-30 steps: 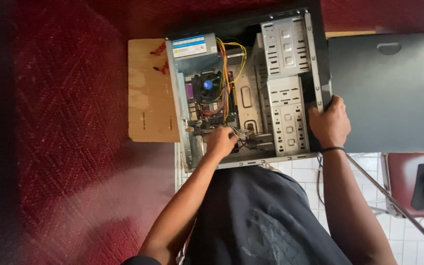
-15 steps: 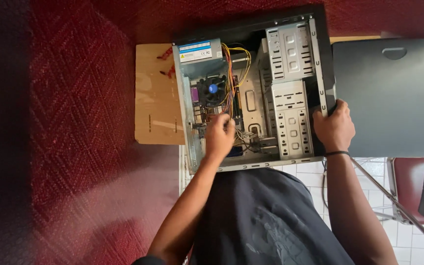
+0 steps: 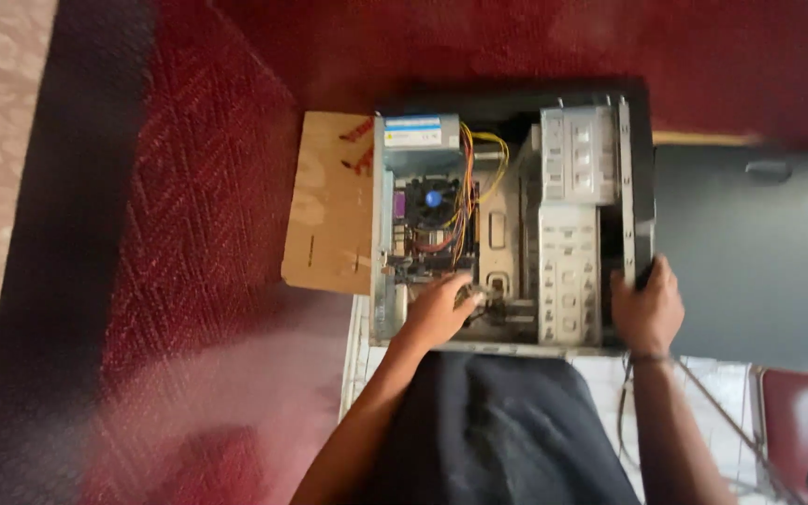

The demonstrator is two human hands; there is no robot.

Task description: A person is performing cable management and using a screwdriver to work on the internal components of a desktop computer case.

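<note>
An open desktop computer case [image 3: 574, 178] lies on its side in front of me. Inside are a power supply [image 3: 415, 133] at the top left, a motherboard with a blue-centred fan [image 3: 433, 198], and bundled coloured cables [image 3: 465, 201]. My left hand [image 3: 440, 310] reaches into the lower part of the case by the motherboard's near edge, fingers curled among the cables; what it grips is hidden. My right hand [image 3: 647, 309] clasps the case's right edge beside the metal drive bays [image 3: 568, 271].
A brown cardboard piece [image 3: 329, 215] lies under the case's left side on a red patterned carpet [image 3: 198, 224]. A dark grey side panel [image 3: 750, 252] lies to the right. White tiled floor [image 3: 713, 383] and a cable show at lower right.
The view has shifted, so the case now sits further right and lower in the frame. My left hand stays in the lower part of the case; my right hand stays on the case edge.
</note>
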